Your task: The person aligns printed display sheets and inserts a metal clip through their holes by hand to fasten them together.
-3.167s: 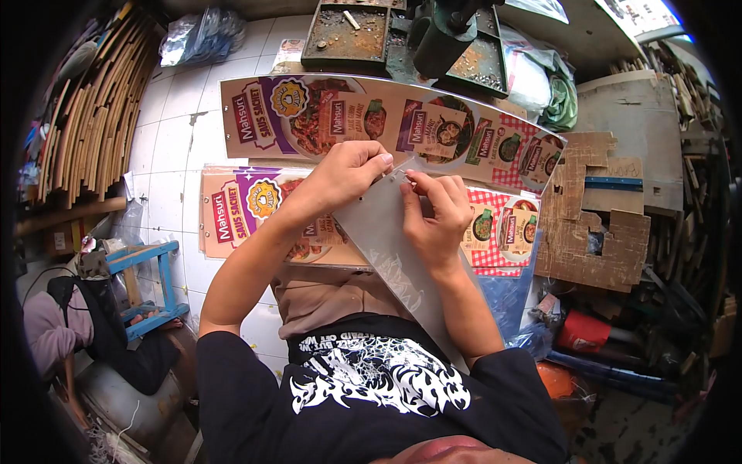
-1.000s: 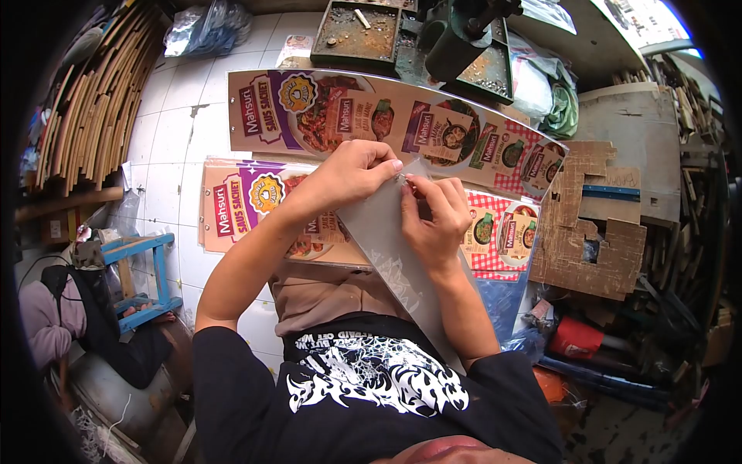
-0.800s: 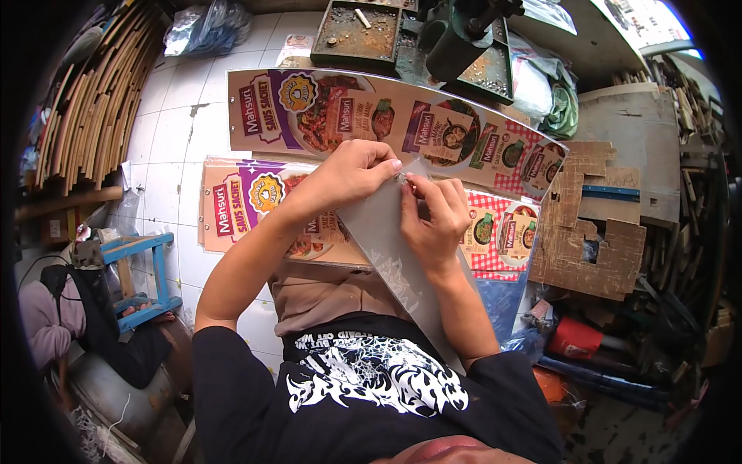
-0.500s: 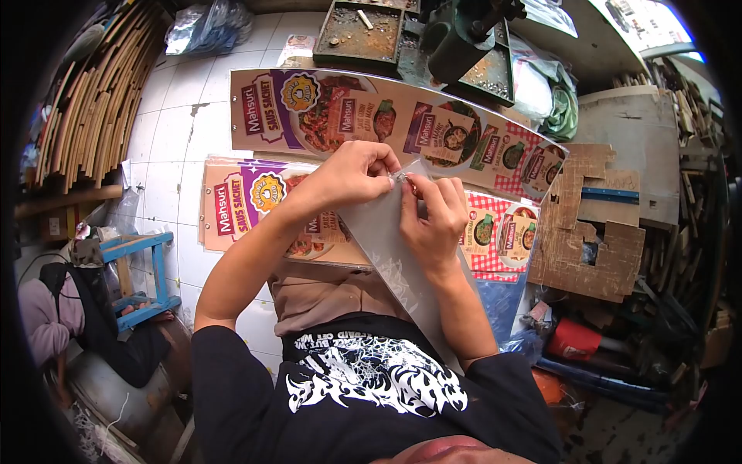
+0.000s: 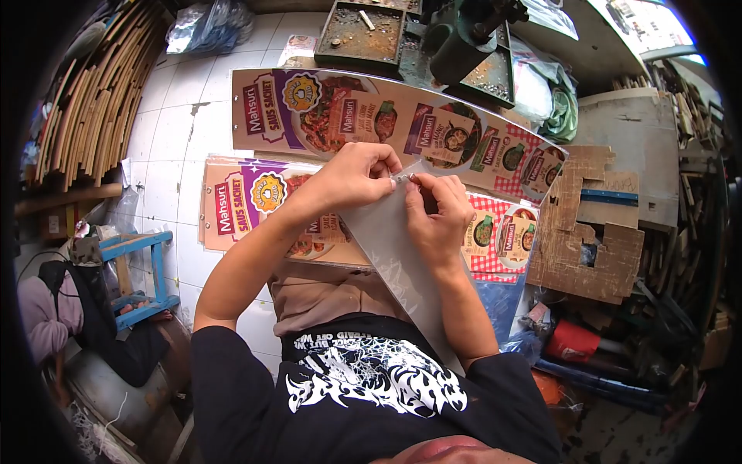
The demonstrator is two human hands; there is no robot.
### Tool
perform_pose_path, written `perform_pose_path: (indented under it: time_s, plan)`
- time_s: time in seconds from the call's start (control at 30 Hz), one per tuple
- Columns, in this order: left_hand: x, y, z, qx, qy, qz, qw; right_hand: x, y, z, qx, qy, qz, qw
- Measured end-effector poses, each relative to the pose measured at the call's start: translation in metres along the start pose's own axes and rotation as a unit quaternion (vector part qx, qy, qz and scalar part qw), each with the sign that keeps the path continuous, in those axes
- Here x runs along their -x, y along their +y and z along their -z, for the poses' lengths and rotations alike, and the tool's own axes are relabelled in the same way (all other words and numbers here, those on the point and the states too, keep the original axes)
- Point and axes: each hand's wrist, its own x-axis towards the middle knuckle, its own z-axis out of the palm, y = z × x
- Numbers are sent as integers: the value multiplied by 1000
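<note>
Left hand [image 5: 359, 174] and right hand [image 5: 440, 216] each pinch the far end of a clear sheet [image 5: 390, 243], which slants near-right across printed boards [image 5: 348, 116]. Boards lie over white tiles [image 5: 166, 135]. Dirty trays [image 5: 340, 46] stand far; wood strips [image 5: 100, 116] far left; cut cardboard [image 5: 591, 267] right; blue frame [image 5: 161, 271] left.

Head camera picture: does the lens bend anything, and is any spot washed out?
Head view: wide-angle distortion seems to bow the long, brown, colourfully printed strip, and corners go black; head view: the bright white patch, upper right, looks overexposed.
</note>
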Motion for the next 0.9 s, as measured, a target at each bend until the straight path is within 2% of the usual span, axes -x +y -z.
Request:
perform_pose_path:
  time_s: [0.13,0.2,0.3,0.37,0.47,0.8,0.9]
  plan:
    - [0,-1,-3,13,36,-20,999,0,1,0,2,5,4,1000]
    - [1,2,0,3,0,-1,1000,1,1,0,0,8,4,1000]
    - [1,0,-1,9,-1,-3,1000,3,1,-1,-11,16,8,1000]
    - [1,1,-1,8,0,-4,1000,5,1,-5,58,54,100,992]
    - [1,2,-3,12,17,-13,1000,7,-2,-6,104,67,122,985]
    - [1,1,-2,7,4,-11,1000,11,-2,-6,140,87,140,976]
    - [1,2,-1,-2,3,-10,1000,9,1,-7,112,99,115,982]
